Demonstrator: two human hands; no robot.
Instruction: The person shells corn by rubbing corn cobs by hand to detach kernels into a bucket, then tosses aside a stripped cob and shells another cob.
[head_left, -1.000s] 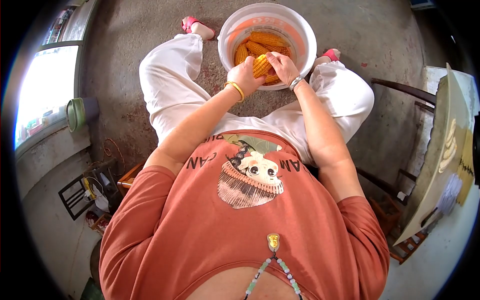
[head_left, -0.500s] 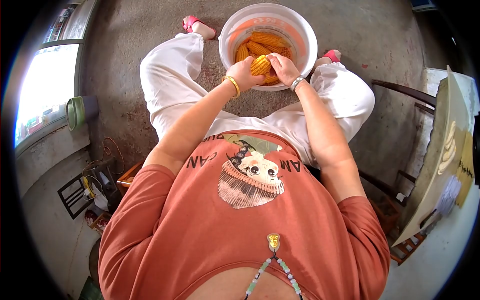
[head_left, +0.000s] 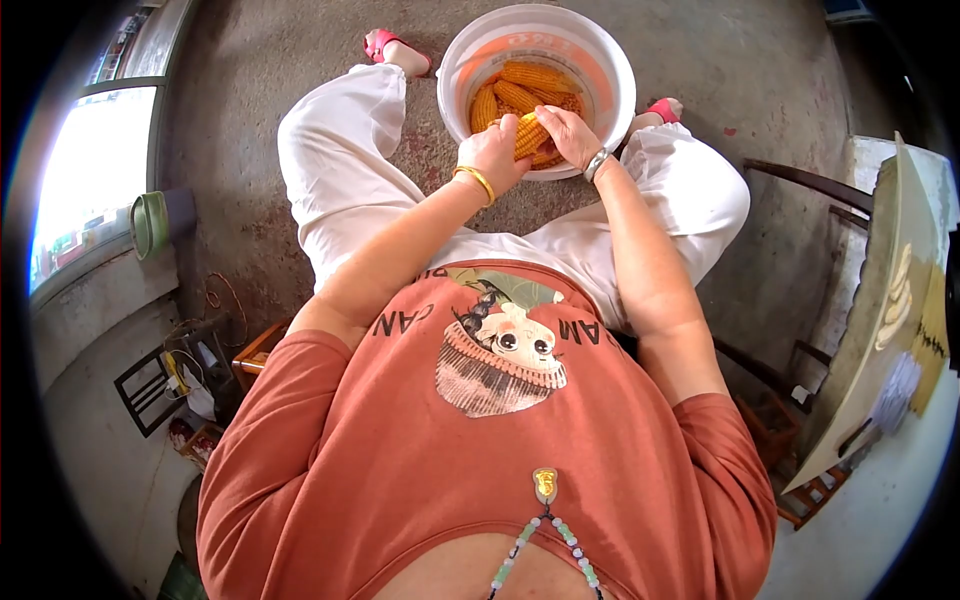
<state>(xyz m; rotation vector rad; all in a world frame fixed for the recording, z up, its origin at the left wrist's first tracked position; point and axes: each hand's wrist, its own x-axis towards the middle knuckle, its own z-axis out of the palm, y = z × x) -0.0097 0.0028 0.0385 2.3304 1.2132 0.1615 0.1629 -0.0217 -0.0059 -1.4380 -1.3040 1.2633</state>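
Between my hands is a yellow ear of corn [head_left: 527, 138], held over the near side of a white bucket [head_left: 455, 85]. My left hand [head_left: 492, 157], with a gold bangle at the wrist, wraps around the ear's left side. From the right, my right hand [head_left: 570, 137] presses its fingers and thumb on the upper end of the same ear; a silver bracelet circles that wrist. Inside the bucket lie several more corn ears [head_left: 530, 80] and some loose kernels. My fingers partly hide the held ear.
The bucket stands on a concrete floor [head_left: 260, 130] between my feet in red sandals [head_left: 385, 45]. To the right is a dark wooden chair [head_left: 810, 185] beside a board-topped table [head_left: 870, 330]. A green container [head_left: 150, 225] sits by the window at left.
My left hand has turned and dropped slightly toward me, its wrist shifting right, and now covers more of the ear. The right hand stays nearly in place.
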